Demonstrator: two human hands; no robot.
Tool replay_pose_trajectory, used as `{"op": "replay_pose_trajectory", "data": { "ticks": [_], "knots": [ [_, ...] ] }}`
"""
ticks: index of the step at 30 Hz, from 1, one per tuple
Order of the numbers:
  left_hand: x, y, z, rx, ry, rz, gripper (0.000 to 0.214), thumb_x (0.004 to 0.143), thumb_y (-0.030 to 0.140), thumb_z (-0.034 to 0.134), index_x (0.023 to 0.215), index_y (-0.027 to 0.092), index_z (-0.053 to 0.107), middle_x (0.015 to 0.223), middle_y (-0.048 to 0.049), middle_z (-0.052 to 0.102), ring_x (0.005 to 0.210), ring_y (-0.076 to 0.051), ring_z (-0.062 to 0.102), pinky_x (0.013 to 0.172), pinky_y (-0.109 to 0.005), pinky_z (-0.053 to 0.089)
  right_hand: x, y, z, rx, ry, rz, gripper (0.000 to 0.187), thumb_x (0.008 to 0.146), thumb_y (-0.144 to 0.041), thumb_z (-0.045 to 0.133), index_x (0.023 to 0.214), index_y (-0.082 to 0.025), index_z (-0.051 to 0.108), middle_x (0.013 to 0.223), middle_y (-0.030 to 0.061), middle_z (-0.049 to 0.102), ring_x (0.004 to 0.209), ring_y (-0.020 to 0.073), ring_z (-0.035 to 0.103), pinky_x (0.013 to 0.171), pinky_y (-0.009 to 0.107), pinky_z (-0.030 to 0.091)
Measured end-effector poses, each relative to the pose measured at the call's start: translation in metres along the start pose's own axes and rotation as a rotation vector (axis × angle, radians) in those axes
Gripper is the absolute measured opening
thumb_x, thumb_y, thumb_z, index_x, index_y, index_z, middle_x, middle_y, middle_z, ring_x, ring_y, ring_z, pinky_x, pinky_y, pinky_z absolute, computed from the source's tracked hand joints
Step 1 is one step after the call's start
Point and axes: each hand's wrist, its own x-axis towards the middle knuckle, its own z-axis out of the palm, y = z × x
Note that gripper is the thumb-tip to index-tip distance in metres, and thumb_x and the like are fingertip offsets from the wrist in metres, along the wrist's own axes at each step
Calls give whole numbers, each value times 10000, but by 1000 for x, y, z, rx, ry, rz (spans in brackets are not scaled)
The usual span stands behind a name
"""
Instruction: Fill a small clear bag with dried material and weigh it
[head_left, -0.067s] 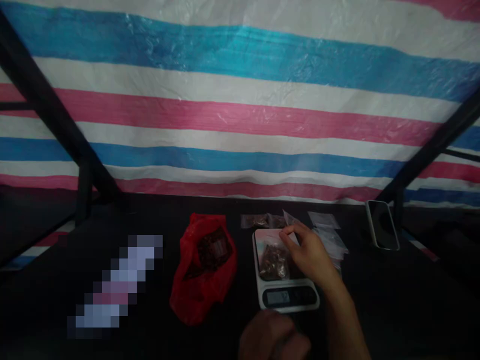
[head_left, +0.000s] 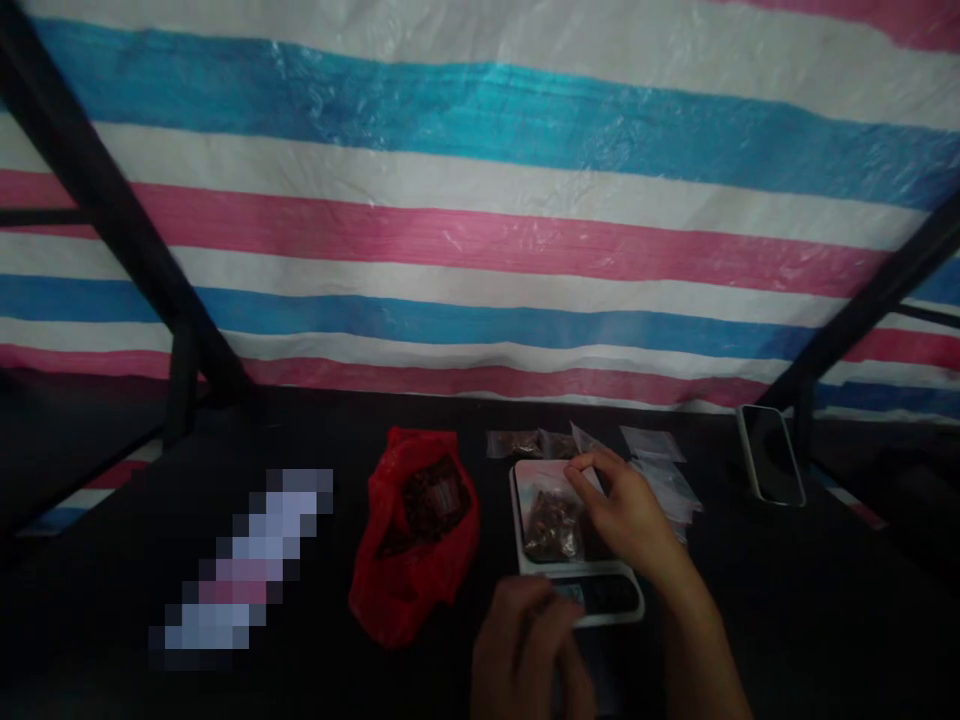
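A small white digital scale (head_left: 525, 560) sits on the dark table, with a clear bag of brown pieces (head_left: 553, 524) lying on its platform. My right hand (head_left: 626, 515) rests over the platform's right side, fingertips pinching the bag's top edge. My left hand (head_left: 525, 645) hovers low in front of the scale, covering part of its display, fingers curled with nothing visible in them. A red plastic bag (head_left: 412, 540) holding dark brown pieces lies open to the left of the scale.
Several clear small bags (head_left: 660, 470) lie behind and right of the scale, and a filled one (head_left: 517, 443) behind it. A phone (head_left: 772, 455) lies at the back right. A striped tarp (head_left: 480, 230) hangs behind, with dark frame bars (head_left: 112, 220) at both sides.
My left hand has risen forward toward the scale's display and now covers part of it. My right hand stays on the bag.
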Motion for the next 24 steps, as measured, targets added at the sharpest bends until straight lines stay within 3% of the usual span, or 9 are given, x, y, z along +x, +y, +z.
{"op": "replay_pose_trajectory", "data": {
  "ticks": [2,4,7,10,13,17,21,24],
  "knots": [
    [16,2,-2,72,193,-149,342,963,45,508,1219,254,593,1107,-89,666,1001,-203,708,826,-333,631,-2,0,1,-53,15,-10,264,908,-436,598,853,-236,761,960,91,756,981,296,677,977,456,489],
    [28,6,-3,88,269,-177,300,965,74,495,1187,248,600,1101,-84,650,998,-207,686,829,-339,614,-5,3,5,-163,31,17,269,895,-433,616,906,-239,803,1041,111,762,1031,324,656,1011,507,455],
    [34,12,-3,101,303,-149,301,953,79,501,1180,247,606,1088,-75,643,985,-207,666,830,-337,585,-7,5,12,-280,4,94,249,867,-419,635,893,-270,832,1112,107,768,1092,364,623,1017,566,418],
    [31,13,-1,118,313,-145,302,953,79,493,1173,251,608,1074,-74,660,983,-216,667,843,-357,570,-6,-3,12,-225,6,80,239,839,-429,640,818,-270,816,1044,84,781,1049,346,631,989,532,429],
    [32,7,0,143,281,-193,281,997,215,533,1272,238,591,1172,-119,689,1084,-270,681,891,-431,586,-6,-27,6,-30,-14,27,288,850,-470,623,827,-248,806,842,54,769,846,270,648,841,412,483],
    [37,-1,-1,191,225,-252,731,949,414,683,1577,196,376,1453,-212,614,1338,-376,602,994,-555,587,-14,-74,1,119,-127,-28,267,872,-452,644,877,-251,820,781,21,764,707,210,627,674,321,470],
    [38,-11,-5,133,318,-398,799,973,359,675,1648,246,264,1560,-218,524,1455,-387,521,1078,-608,548,-25,-110,8,158,-250,-84,196,883,-380,666,830,-281,827,720,-3,736,656,183,612,620,289,450],
    [37,-21,-18,97,328,-361,760,994,316,657,1648,283,272,1586,-196,509,1470,-357,522,1096,-568,556,-30,-123,15,144,-260,-79,121,832,-299,702,781,-289,812,755,-10,747,674,172,611,627,276,451]
  ]
}}
